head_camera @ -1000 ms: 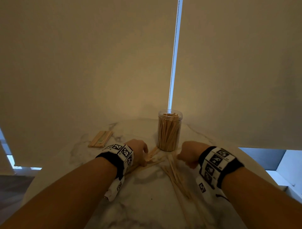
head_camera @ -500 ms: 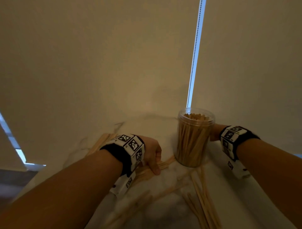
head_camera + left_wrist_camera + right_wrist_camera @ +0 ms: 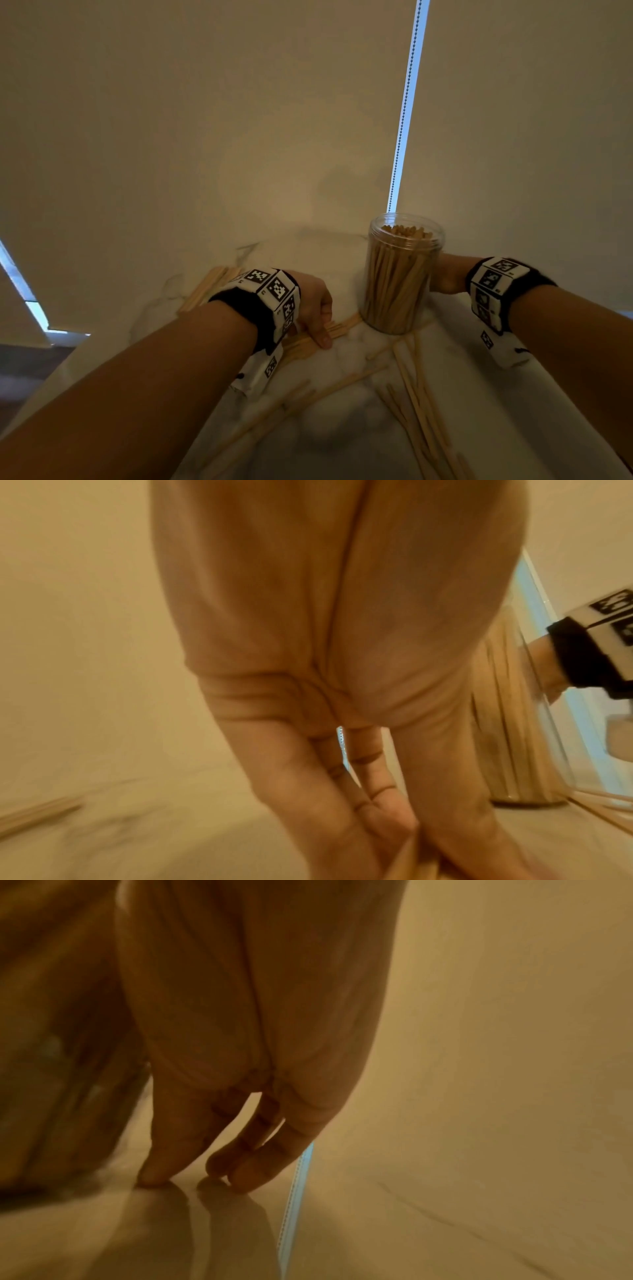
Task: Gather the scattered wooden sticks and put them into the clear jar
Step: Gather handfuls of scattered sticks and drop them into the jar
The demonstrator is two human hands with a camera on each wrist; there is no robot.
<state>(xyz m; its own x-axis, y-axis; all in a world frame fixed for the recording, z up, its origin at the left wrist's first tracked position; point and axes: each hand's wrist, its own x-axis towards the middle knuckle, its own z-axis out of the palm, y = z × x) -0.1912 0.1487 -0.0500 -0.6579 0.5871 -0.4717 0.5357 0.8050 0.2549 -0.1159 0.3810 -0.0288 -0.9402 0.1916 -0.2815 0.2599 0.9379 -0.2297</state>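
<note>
The clear jar [image 3: 404, 274], nearly full of upright wooden sticks, stands open on the marble table [image 3: 346, 421]. My left hand [image 3: 315, 311] is just left of the jar's base. In the left wrist view its thumb and fingers [image 3: 387, 823] pinch a small bunch of sticks [image 3: 339, 329] lying on the table. My right hand [image 3: 445, 274] is against the jar's right side, partly hidden behind it. Its fingers [image 3: 253, 1167] point straight down with the tips on the table, the jar [image 3: 65, 1053] blurred beside them. Several loose sticks [image 3: 412, 390] lie scattered in front of the jar.
A neat flat stack of sticks [image 3: 205, 289] lies at the table's back left, behind my left wrist. Drawn blinds with a bead chain [image 3: 404, 113] hang close behind the table. The table's rounded edge runs down the left and right.
My right hand has gone from the loose sticks in front of the jar to the jar's right side. My left hand stays on the bunch left of the jar.
</note>
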